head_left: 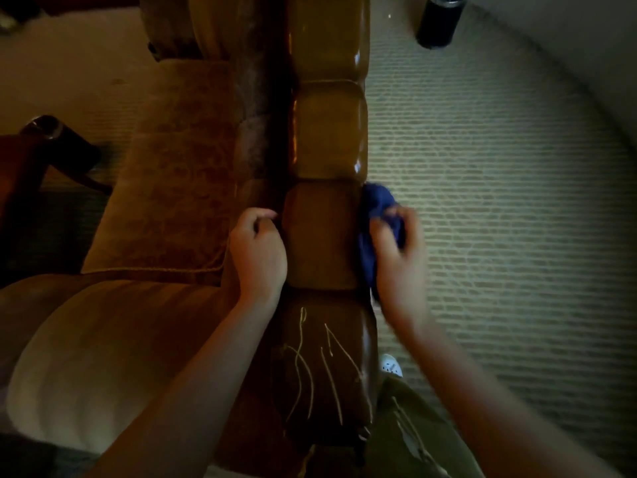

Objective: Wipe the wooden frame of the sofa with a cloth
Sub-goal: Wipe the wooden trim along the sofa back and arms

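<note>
Wooden and glossy, the sofa's carved top rail point(327, 132) is running straight up the middle of the view, its lobed sections catching highlights, with the brown patterned seat cushion point(172, 188) lying to its left and ribbed carpet point(482, 167) stretching away on the right. Down at the near end the rail is showing pale scratch lines point(320, 360), so I'd judge light pressure is wiser there. The left hand point(258, 253) is resting against the rail's inner edge, fingers curling loosely and holding nothing that I can see, seemingly bracing. The right hand point(396, 250) is gripping the blue cloth point(375, 215), fingers bunching it and pressing it to the rail's outer side. It's blurring, so it looks mid-stroke. To do this well, the cloth should be following each bulge and dipping into the grooves between sections. A dark cylindrical container point(439, 20) is standing on the carpet, well apart.
</note>
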The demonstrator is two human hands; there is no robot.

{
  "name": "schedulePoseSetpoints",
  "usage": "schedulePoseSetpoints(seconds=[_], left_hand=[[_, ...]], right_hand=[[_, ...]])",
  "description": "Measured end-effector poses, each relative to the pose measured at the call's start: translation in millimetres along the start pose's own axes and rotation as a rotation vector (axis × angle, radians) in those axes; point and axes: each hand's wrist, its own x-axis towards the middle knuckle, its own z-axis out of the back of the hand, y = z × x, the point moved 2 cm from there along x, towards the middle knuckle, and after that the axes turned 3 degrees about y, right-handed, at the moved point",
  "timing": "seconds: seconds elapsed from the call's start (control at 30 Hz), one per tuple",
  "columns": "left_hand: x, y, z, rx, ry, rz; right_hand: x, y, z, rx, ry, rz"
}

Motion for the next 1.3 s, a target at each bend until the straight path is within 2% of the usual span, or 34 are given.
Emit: schedulePoseSetpoints(seconds=[0.1,0.13,0.27,0.37,0.43,0.53,0.6,0.73,0.8,0.87,0.97,1.1,1.13,1.2,1.23,1.3], left_hand=[[-0.6,-1.9,0.2,-0.001,-0.013,0.000],[-0.3,-2.4,0.2,0.004,-0.016,-0.005],[2.4,0.6,0.4,0.007,-0.008,-0.016],[4.4,3.6,-0.1,-0.022,-0.007,-0.017],[4.7,4.5,-0.7,-0.028,-0.012,-0.019],[4.9,6.1,0.0,-0.043,-0.006,-0.015],[6.5,6.4,0.0,-0.080,0.008,0.005],[8.1,3.1,0.4,-0.091,-0.011,-0.011],[10.6,2.5,3.0,-0.056,0.005,-0.011],[16.2,12.3,13.3,-0.008,0.040,0.089],[16.0,35.3,46.1,0.011,0.148,0.196],[-16.6,55.1,82.0,0.313,0.510,-0.042],[-25.1,58.3,86.9,0.298,0.560,-0.095],[-29.8,61.4,96.2,0.199,0.527,-0.162],[-26.9,61.9,100.2,0.174,0.477,-0.173],[-18.2,62.1,104.7,0.217,0.396,-0.198]], right_hand=[[68.4,-3.4,-11.8,0.199,0.054,-0.228],[74.2,-4.9,-13.2,0.236,0.056,-0.251],[10.9,-12.0,-2.8,0.328,0.011,-0.213],[-43.0,-10.7,6.6,0.261,-0.045,-0.128],[-40.9,-6.3,6.0,0.203,-0.046,-0.103],[-0.1,6.1,3.5,0.011,0.032,0.012],[37.5,22.5,-1.9,-0.180,0.141,0.163],[80.9,57.2,-59.1,-0.685,0.608,0.569],[78.1,65.4,-102.2,-0.915,0.786,0.587],[67.3,70.4,-136.4,-1.215,0.886,0.583],[31.8,69.0,-153.1,-1.495,0.959,0.636],[-33.2,59.2,-133.4,-1.537,0.975,0.951],[-40.6,58.0,-129.6,-1.534,1.017,0.967],[-32.5,62.2,-131.2,-1.559,1.087,0.875],[-20.0,64.7,-135.6,-1.587,1.088,0.801],[14.6,70.9,-145.3,-1.625,0.984,0.569]])
